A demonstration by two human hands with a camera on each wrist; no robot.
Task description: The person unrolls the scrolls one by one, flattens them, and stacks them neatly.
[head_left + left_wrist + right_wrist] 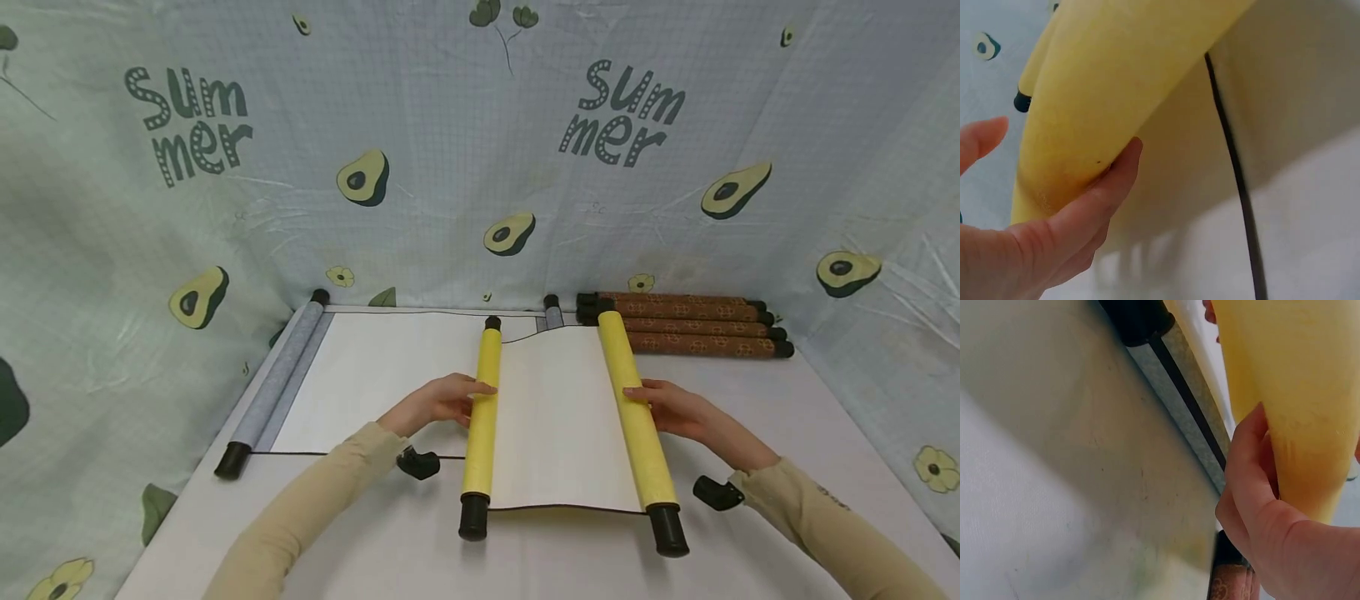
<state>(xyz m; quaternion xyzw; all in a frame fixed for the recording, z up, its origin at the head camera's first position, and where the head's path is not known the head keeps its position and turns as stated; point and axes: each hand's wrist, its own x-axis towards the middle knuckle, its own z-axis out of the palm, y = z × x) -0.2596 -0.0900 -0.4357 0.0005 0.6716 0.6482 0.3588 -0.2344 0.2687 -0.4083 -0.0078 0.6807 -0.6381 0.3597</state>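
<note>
A yellow scroll, partly unrolled, spans between my two hands, with white paper (558,417) stretched between its rolls. My left hand (447,398) holds the left yellow roll (482,450) about midway, thumb on top and fingers beneath. On the other side my right hand (677,410) grips the thicker right roll (645,433), with the thumb over its outer side. Both rolls end in black knobs. In the left wrist view the yellow roll (1104,75) shades the surface below. The right wrist view shows fingers (1250,447) curled against the yellow roll (1310,394).
Behind and left, a grey-blue scroll (277,379) lies unrolled on the white table (570,567), its white sheet (397,350) partly covered by the yellow one. Several rolled brown scrolls (697,342) are stacked at the back right. An avocado-print cloth (450,108) hangs behind.
</note>
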